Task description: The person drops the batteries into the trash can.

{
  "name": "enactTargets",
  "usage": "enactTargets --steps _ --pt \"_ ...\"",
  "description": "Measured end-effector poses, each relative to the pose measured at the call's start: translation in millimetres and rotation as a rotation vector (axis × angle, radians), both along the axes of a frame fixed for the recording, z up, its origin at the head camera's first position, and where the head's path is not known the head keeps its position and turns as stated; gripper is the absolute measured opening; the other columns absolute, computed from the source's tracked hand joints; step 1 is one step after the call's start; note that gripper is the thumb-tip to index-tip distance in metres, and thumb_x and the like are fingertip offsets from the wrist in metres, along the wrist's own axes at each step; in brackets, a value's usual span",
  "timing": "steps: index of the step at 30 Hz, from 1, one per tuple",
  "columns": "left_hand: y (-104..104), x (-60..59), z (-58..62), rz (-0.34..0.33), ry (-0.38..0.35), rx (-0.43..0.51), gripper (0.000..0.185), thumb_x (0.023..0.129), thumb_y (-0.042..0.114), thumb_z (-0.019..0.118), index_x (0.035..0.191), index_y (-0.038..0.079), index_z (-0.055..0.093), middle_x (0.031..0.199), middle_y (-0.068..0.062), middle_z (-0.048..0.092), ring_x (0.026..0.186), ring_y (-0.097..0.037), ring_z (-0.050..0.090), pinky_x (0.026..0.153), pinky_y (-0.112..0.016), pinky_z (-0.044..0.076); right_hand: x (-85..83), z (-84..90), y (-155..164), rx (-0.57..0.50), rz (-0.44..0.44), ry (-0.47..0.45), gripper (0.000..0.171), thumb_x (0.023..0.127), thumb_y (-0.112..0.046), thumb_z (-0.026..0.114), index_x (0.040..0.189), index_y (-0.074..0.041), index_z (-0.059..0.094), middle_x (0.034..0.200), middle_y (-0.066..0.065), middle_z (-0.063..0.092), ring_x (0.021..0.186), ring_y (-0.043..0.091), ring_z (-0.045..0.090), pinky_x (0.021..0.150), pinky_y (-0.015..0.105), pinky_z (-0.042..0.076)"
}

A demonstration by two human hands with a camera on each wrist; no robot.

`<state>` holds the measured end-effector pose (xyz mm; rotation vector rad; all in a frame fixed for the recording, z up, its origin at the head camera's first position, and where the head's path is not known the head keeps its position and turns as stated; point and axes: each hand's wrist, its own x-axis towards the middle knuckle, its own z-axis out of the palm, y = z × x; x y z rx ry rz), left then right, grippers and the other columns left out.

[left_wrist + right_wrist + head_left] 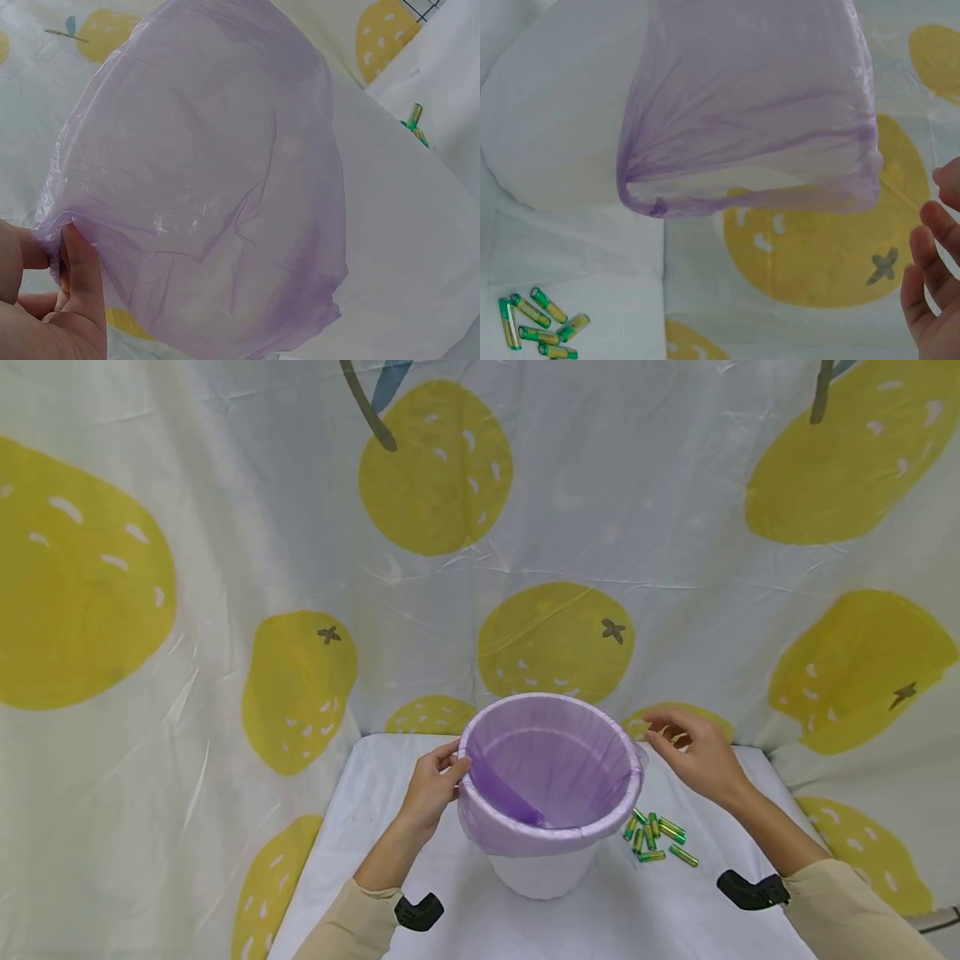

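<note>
1. The white bin stands mid-table, nearer the front edge, lined with a purple bag.
2. Left hand pinches the bag's folded rim; right hand hovers beside it, fingers relaxed.
3. The film looks thin, slippery, tearable (take the doubled rim).
</note>
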<state>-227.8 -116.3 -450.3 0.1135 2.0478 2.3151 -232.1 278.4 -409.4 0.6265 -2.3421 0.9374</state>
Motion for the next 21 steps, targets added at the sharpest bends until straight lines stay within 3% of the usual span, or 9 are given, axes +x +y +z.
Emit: enactTargets --steps 8,21 --pt "-0.3 1.1 0.1 -0.014 0.002 0.010 0.049 0.103 0.003 0.061 0.147 -0.011 0.047 0.096 -0.005 0.050 0.082 -0.012 0.056 0.069 -0.025 0.055 4.0 -19.5 19.1 -0.010 -0.038 0.028 0.026 0.086 0.007 0.077 0.110 0.000 0.072 0.092 0.007 0.070 0.078 0.006 0.058 0.067 0.011 0.048" --pt "-0.9 0.7 -1.1 -0.012 0.000 0.005 0.048 0.103 0.005 0.063 0.146 -0.011 0.049 0.094 -0.004 0.051 0.081 -0.011 0.057 0.069 -0.027 0.056 20.3 -78.4 48.0 -0.041 -0.146 -0.047 0.029 0.086 0.002 0.079 0.114 -0.001 0.072 0.097 0.011 0.070 0.082 0.002 0.057 0.070 0.010 0.047"
